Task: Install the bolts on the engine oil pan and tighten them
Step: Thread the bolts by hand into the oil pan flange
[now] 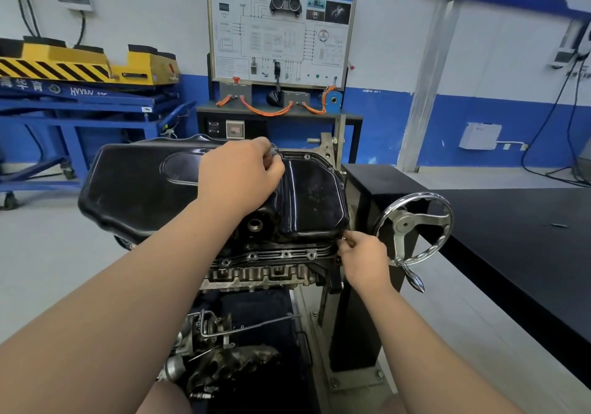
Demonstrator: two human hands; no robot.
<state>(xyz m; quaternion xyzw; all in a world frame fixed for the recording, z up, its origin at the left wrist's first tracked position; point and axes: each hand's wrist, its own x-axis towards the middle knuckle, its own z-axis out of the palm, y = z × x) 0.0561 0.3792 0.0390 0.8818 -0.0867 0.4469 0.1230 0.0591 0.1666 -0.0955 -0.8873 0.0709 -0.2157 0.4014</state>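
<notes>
Left hand point(240, 176) rests curled on the pan's point(144, 186) far rim; whether it holds anything is hidden. Right hand point(364, 260) pinches a bolt point(343, 238) at the pan's near right corner.

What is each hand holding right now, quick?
Left hand: fingers curled at the far rim of the black metal oil pan; contents cannot be told.
Right hand: pinches a small silver bolt at the pan's near-right corner.

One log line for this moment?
left hand: on far rim of black metal oil pan | right hand: pinches small silver bolt, near corner
</notes>
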